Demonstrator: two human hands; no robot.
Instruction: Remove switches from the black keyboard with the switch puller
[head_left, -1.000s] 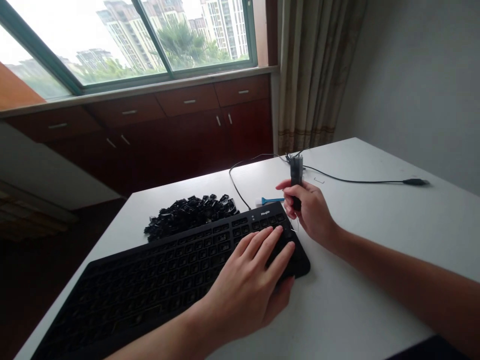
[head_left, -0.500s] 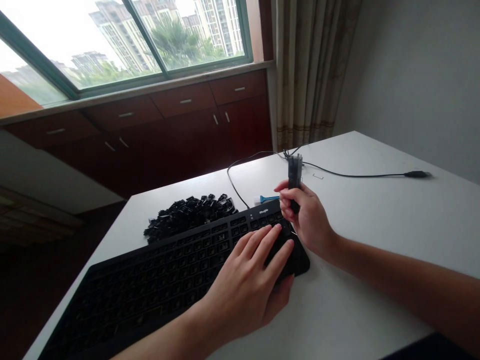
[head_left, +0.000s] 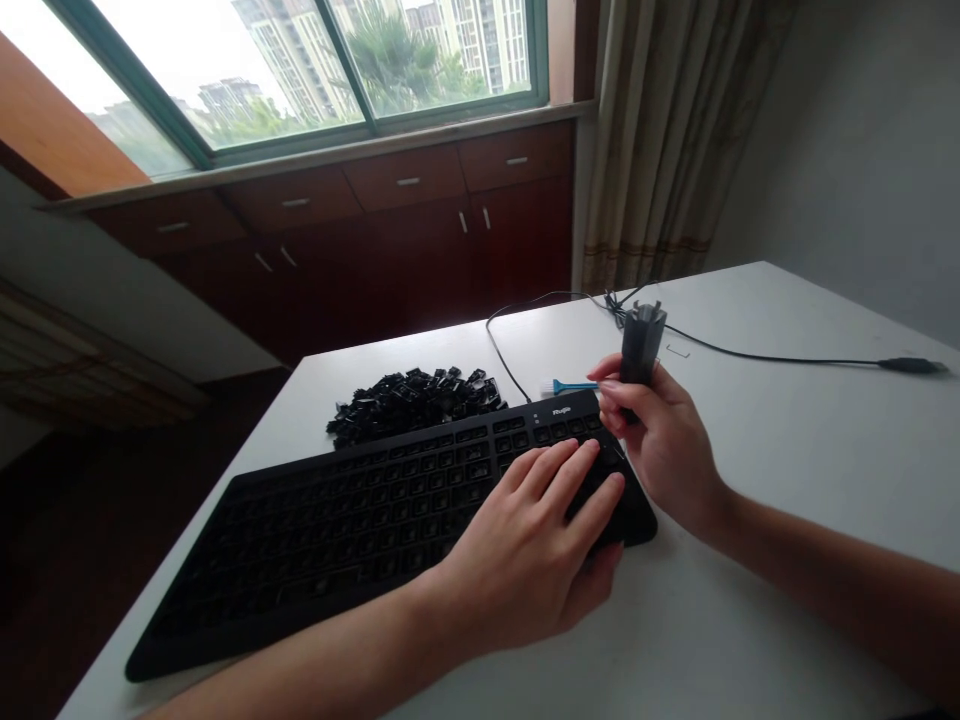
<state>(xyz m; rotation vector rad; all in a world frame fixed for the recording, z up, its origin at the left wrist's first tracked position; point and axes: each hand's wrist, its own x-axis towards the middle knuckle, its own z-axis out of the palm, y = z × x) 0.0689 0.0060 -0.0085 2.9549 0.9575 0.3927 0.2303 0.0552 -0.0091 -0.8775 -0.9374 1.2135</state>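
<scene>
Window [head_left: 345,60] overlooks white table [head_left: 810,440], left hand [head_left: 536,545] spread on keyboard [head_left: 337,520], right hand [head_left: 667,440] gripping tool [head_left: 642,342].

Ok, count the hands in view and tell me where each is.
2. The left hand rests on the right end of the keyboard; the right hand, by its far right corner, holds a dark pronged tool.

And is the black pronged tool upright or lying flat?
Upright: the right hand grips the tool low, its pronged end pointing up.
</scene>
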